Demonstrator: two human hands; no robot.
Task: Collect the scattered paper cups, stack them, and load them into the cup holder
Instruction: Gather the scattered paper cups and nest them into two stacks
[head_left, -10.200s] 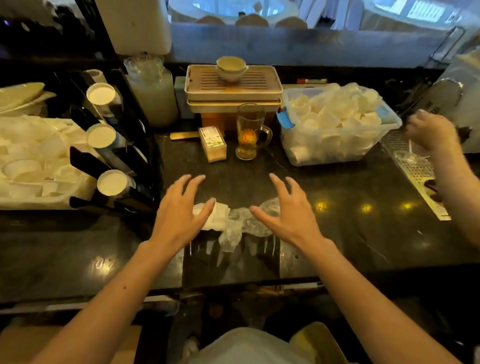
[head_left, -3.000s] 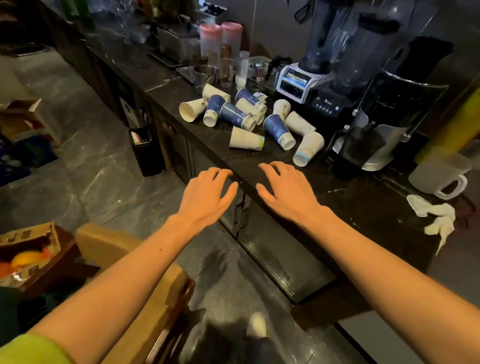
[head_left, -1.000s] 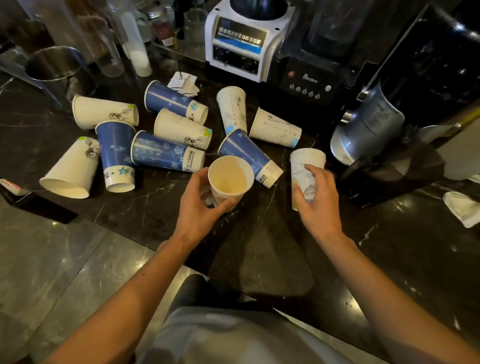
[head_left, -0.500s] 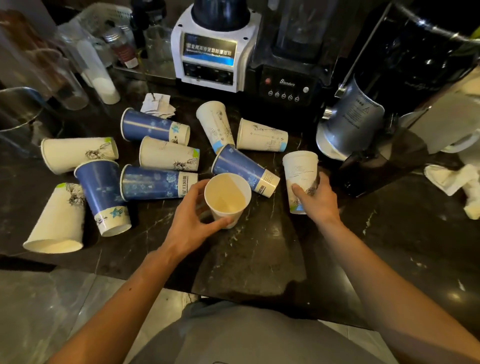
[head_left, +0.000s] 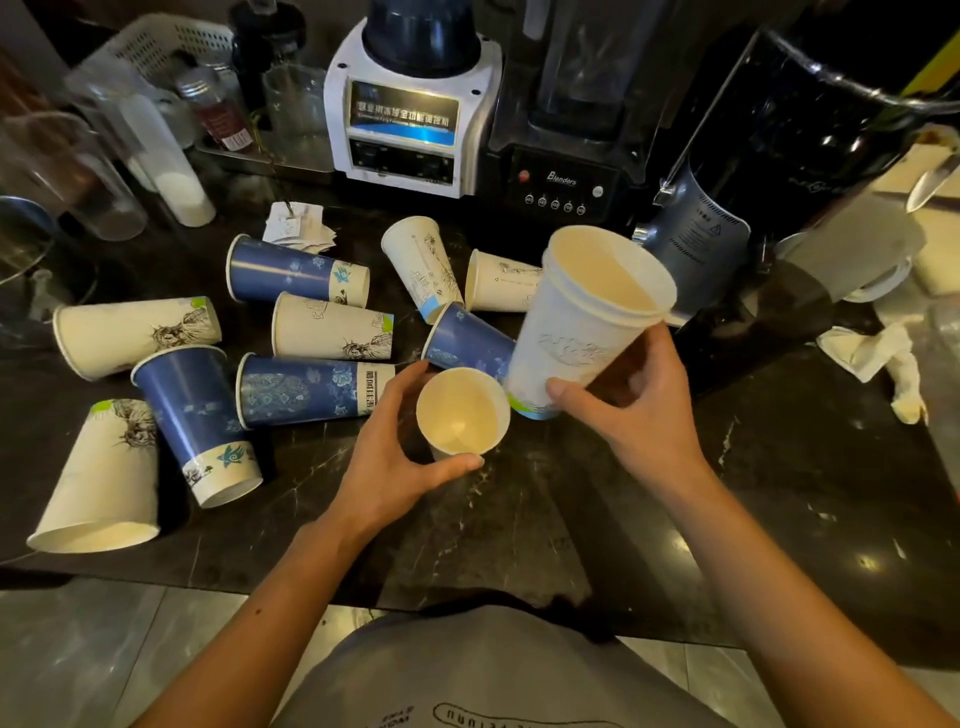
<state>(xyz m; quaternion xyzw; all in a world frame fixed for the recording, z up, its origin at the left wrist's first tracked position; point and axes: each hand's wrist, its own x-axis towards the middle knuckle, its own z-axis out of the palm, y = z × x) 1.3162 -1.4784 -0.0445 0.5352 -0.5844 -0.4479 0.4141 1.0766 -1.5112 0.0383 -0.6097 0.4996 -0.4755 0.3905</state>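
My left hand (head_left: 395, 457) grips an upright white paper cup (head_left: 462, 410) standing on the dark counter (head_left: 519, 530). My right hand (head_left: 634, 405) holds a second white cup (head_left: 582, 332) lifted and tilted, mouth up; its rim looks doubled. Its base hovers just right of the left cup's rim. Several blue and white cups lie on their sides to the left and behind, among them a blue cup (head_left: 306, 389) beside my left hand and a white cup (head_left: 98, 478) at the near left edge. No cup holder is in view.
A white blender base (head_left: 410, 124) and a black blender (head_left: 566, 176) stand behind the cups. A dark machine (head_left: 779, 171) sits at the right. Glass jars (head_left: 119, 156) crowd the back left. Crumpled white cloth (head_left: 878, 358) lies at the right. The counter's front edge runs below my wrists.
My right hand has lifted its white cup off the counter and turned it mouth up beside the left cup. My left hand still holds its cup in place.
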